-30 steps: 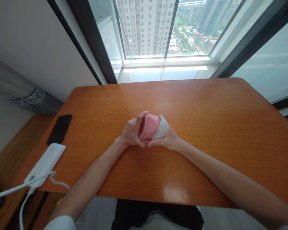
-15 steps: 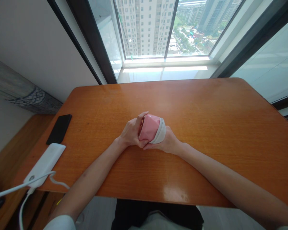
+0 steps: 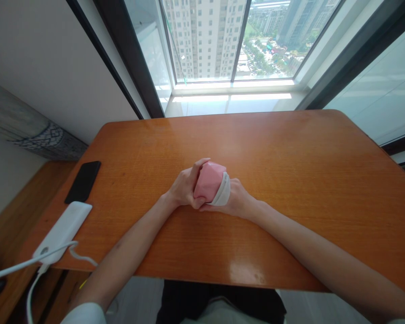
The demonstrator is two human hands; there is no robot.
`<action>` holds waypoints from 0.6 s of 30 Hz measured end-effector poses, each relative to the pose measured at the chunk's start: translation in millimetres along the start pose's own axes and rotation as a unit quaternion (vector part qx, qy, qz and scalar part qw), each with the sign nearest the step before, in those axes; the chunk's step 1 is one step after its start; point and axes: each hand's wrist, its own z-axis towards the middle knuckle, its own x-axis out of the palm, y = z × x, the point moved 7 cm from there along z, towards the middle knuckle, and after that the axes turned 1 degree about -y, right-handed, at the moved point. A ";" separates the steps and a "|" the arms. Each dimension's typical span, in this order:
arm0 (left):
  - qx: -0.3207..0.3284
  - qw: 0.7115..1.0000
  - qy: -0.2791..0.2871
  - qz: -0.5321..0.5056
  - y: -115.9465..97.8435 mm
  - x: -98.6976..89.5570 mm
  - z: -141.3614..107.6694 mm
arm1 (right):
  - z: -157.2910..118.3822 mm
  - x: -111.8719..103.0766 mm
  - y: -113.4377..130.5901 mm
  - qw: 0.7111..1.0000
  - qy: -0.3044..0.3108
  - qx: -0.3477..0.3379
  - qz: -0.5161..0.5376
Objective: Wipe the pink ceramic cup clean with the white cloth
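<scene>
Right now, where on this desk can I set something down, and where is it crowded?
Right of the right hand, and beyond the pink object, bare wood of the orange desk shows. The left end is crowded: black phone, white power bank and its cable.

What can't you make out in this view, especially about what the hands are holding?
Head view:
- The pink-and-white object: its underside and much of its shape, hidden by the left hand and right hand.
- The black phone: nothing readable on its dark face.
- The white cable: its far end, cut off by the left edge.
- The streets far below: too small for detail.
</scene>
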 end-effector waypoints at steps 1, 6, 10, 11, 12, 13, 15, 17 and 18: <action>-0.006 1.000 0.003 -0.005 0.4 -0.1 0.0 | 0.0 0.5 -0.4 1.000 0.002 0.000 0.006; -0.029 0.999 0.007 -0.028 0.5 -0.9 0.9 | -0.4 6.4 -4.1 0.999 0.035 0.024 0.015; -0.040 0.998 0.002 -0.049 -0.9 -2.4 2.7 | -0.6 7.5 -2.8 0.999 0.042 0.021 0.006; -0.044 0.997 0.003 -0.058 -0.8 -2.5 3.1 | -0.4 7.5 -1.1 0.999 0.046 0.011 0.000; -0.049 0.996 0.007 -0.069 -0.6 -2.4 3.6 | -0.3 7.9 1.2 0.999 0.052 -0.002 -0.005; -0.053 0.995 0.010 -0.080 -0.4 -2.3 4.0 | -0.1 8.0 4.2 0.998 0.058 -0.018 -0.010; -0.060 0.993 0.017 -0.099 -0.2 -2.3 4.8 | 0.1 6.9 10.2 0.997 0.057 -0.049 -0.018; -0.062 0.993 0.020 -0.102 -0.6 -3.0 5.4 | 0.1 4.9 14.2 0.997 0.040 -0.066 -0.028; -0.062 0.993 0.019 -0.099 -1.2 -3.7 5.5 | -0.2 4.8 14.8 0.997 0.034 -0.068 -0.034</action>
